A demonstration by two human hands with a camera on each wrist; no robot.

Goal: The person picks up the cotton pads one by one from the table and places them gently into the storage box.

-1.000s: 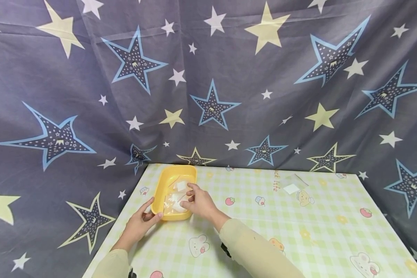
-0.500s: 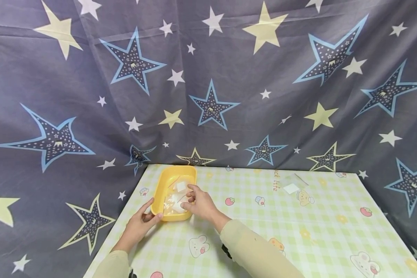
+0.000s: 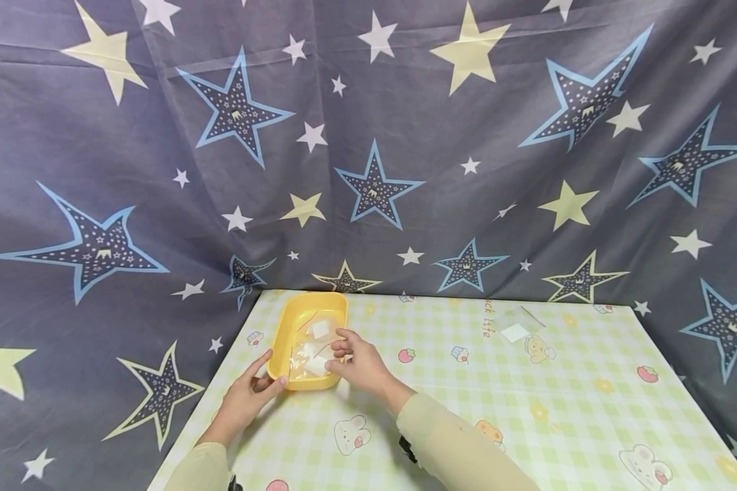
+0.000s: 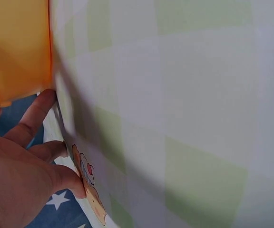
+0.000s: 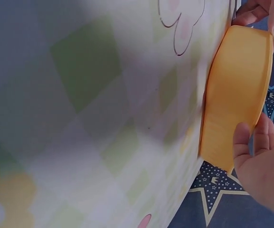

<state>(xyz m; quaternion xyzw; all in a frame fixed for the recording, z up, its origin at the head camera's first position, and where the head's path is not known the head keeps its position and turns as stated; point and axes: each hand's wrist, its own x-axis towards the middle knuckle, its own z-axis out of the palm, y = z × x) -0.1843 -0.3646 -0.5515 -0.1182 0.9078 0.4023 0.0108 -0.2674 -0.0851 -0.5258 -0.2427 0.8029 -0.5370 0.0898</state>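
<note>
A yellow plastic tray stands at the table's left side. Inside it are clear zip bags with white pieces in them and red seal lines. My left hand holds the tray's near left corner, thumb at the front rim and fingers along the side. In the left wrist view, fingers reach to the tray's base. My right hand is at the right rim, thumb and index finger reaching over the bags. Its other fingers lie along the tray's outer wall in the right wrist view. I cannot tell whether it pinches a bag.
Another clear zip bag with a white piece lies at the back right of the table. A green checked tablecloth with cartoon prints covers the table. Behind hangs a dark curtain with stars.
My right hand has shifted slightly to the right, drawing its thumb back from the bags and uncovering more of them. The left hand and tray have stayed put.
</note>
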